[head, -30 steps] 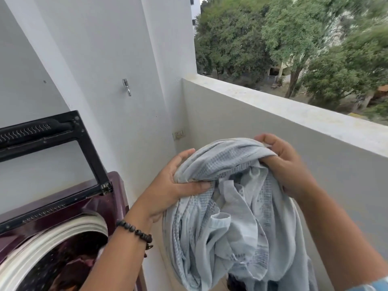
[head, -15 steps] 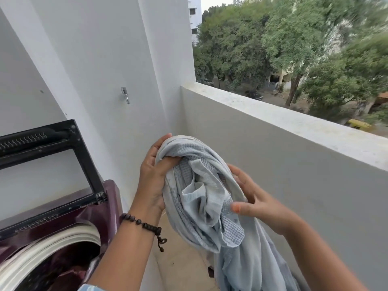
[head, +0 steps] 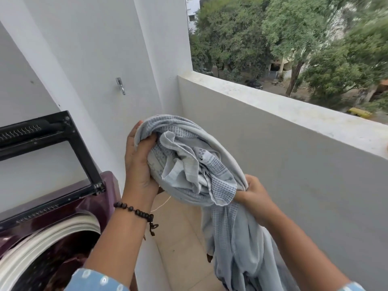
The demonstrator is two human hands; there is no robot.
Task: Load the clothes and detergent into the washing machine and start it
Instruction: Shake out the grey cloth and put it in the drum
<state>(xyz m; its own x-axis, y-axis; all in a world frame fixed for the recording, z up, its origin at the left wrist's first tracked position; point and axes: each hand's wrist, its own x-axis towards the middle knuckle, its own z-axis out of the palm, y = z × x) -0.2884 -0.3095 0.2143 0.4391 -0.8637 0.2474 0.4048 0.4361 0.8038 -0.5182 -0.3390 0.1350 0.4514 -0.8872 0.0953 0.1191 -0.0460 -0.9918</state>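
Balcony walls (head: 88, 49) and a parapet (head: 273, 106) enclose the scene, trees beyond at 1 o'clock. At 8 o'clock the washer (head: 63, 208) stands with its lid (head: 52, 143) raised and drum (head: 48, 265) open. Centre frame, the left hand (head: 139, 164) grasps the bunched top of a grey cloth (head: 193, 164), thumb tucked into the folds; the right hand (head: 255, 198) pinches it lower, at 4 o'clock, the tail hanging toward 6. Best to gather that tail first, then swing left and drop it loosely into the drum.
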